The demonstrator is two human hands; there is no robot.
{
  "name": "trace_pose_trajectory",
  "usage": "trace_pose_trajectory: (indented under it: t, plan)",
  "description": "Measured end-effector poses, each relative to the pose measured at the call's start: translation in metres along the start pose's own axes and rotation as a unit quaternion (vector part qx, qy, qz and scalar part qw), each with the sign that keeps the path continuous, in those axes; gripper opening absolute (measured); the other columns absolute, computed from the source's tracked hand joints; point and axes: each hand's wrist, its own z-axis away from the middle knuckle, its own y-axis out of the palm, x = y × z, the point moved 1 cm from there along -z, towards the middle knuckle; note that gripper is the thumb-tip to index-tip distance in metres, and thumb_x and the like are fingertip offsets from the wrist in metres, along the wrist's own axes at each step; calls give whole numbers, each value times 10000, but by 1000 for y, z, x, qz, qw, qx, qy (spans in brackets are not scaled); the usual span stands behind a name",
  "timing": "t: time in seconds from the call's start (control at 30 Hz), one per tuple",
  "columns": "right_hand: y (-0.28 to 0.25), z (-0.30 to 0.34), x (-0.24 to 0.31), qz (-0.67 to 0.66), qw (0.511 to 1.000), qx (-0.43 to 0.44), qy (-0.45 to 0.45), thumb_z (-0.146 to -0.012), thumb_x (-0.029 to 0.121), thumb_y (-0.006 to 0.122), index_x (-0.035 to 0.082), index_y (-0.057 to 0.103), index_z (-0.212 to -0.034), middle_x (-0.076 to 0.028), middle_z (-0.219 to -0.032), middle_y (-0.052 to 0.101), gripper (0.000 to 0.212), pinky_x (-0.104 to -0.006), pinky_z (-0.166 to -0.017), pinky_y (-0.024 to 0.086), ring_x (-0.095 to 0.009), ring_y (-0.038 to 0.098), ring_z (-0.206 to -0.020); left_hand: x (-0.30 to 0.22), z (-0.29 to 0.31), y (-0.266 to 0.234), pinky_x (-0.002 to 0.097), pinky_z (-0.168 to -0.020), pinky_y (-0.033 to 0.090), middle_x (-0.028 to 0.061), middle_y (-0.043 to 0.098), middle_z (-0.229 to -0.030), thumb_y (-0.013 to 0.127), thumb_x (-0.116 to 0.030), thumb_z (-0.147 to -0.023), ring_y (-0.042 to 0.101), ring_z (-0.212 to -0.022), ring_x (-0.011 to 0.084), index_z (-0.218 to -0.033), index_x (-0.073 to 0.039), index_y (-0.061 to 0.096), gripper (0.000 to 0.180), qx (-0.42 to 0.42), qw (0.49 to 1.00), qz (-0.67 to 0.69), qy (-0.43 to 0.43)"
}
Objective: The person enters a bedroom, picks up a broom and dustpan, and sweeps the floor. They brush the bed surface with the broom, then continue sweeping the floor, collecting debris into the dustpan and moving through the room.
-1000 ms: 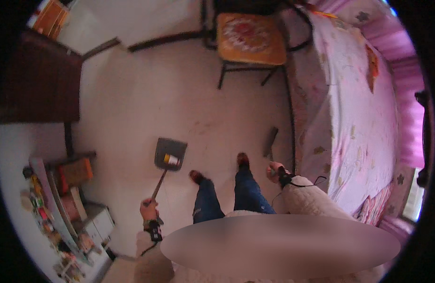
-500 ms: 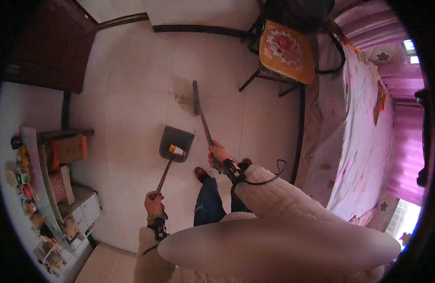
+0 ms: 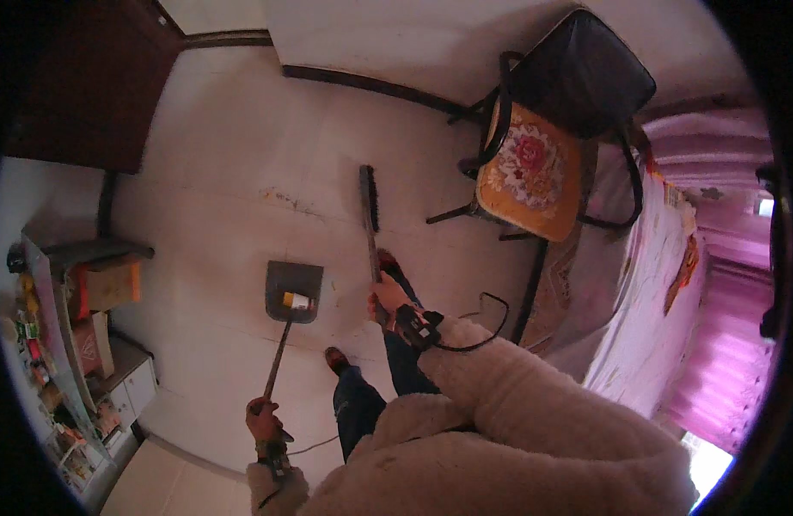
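Observation:
My left hand [image 3: 266,420] is closed round the handle of a long-handled dustpan [image 3: 278,279], whose dark grey pan is at floor level. Inside the pan lies a small yellow and white container [image 3: 296,301]. My right hand [image 3: 388,297] grips the stick of a broom [image 3: 368,199] with dark bristles. The broom head is ahead of my feet, to the right of the dustpan and apart from it. Between the two, farther off, some brownish debris [image 3: 283,199] is scattered on the pale tiles.
A black chair with a floral orange seat [image 3: 534,168] stands at the front right. Beside it runs a bed with a pink sheet [image 3: 641,297]. On the left are a cluttered shelf unit [image 3: 113,249] and a dark brown door [image 3: 87,95]. My shoes [image 3: 336,360] are between both tools.
My right foot has stepped forward. The broom head has moved right, away from the debris, with its bristles now showing. The view has shifted, bringing more of the chair into sight.

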Motion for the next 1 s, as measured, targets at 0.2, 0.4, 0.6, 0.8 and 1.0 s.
trace_pose_trajectory:
  t: [0.2,0.4,0.6,0.8,1.0]
  plan:
    - [-56,28,130,161,979,-126,-15,-779,346,637,175,405,-1216,-87,-795,536,523,-386,-645,493,-205,547,-751,-37,40,35,236,-313,348,109,567,-744,548,-68,-761,414,-354,96,-945,-45,497,192,-64,996,52,-36]
    - [-83,-105,221,203,960,-153,-120,-765,305,618,103,468,-1066,-86,-798,543,392,-345,-618,476,-208,548,-720,-48,60,60,220,-315,315,105,570,-751,548,-71,-762,392,-345,94,-932,-61,492,180,-126,983,108,-77]
    - [-30,-224,213,60,818,541,-187,-751,263,598,32,530,-917,-85,-801,550,293,-303,-590,460,-211,548,-688,-40,86,64,217,-316,306,88,575,-726,552,-52,-746,380,-336,90,-914,-72,504,176,-185,961,166,-117]
    - [64,-155,174,479,848,216,-74,-809,203,514,77,454,-985,-61,-679,516,225,-300,-484,437,-179,510,-587,-22,93,57,221,-324,316,86,575,-713,542,-80,-789,386,-347,86,-922,-75,508,138,-206,941,235,-130]
    - [78,-46,198,480,876,-17,37,-794,133,518,97,512,-859,-72,-655,502,75,-360,-532,437,-205,492,-573,22,86,53,222,-339,337,108,583,-739,544,-90,-797,406,-378,86,-926,-64,510,135,-230,917,305,-115]
